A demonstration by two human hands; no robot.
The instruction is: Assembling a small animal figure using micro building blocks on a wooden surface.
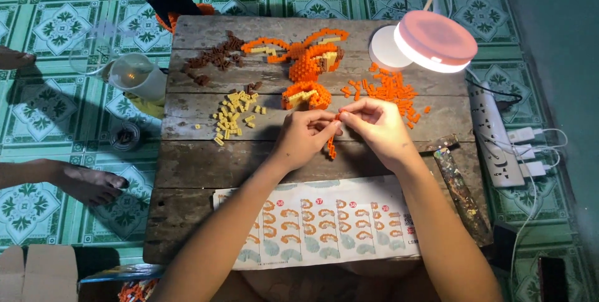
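Over the middle of a low wooden table (206, 165), my left hand (306, 135) and my right hand (378, 126) meet fingertip to fingertip. Together they pinch a thin strip of small orange bricks (331, 146) that hangs down between them. Just beyond my fingers stands a partly built orange and tan brick model (304, 65). A pile of loose orange bricks (390, 90) lies right of it, tan bricks (234, 115) to the left, and brown bricks (215, 58) at the far left. A printed instruction sheet (318, 221) lies near the front edge.
A round pink lamp (433, 41) shines at the table's back right. A hammer (458, 183) rests on the right edge, and a white power strip (499, 136) with plugs lies on the tiled floor. A clear cup (134, 76) sits left. A person's foot (87, 183) rests nearby.
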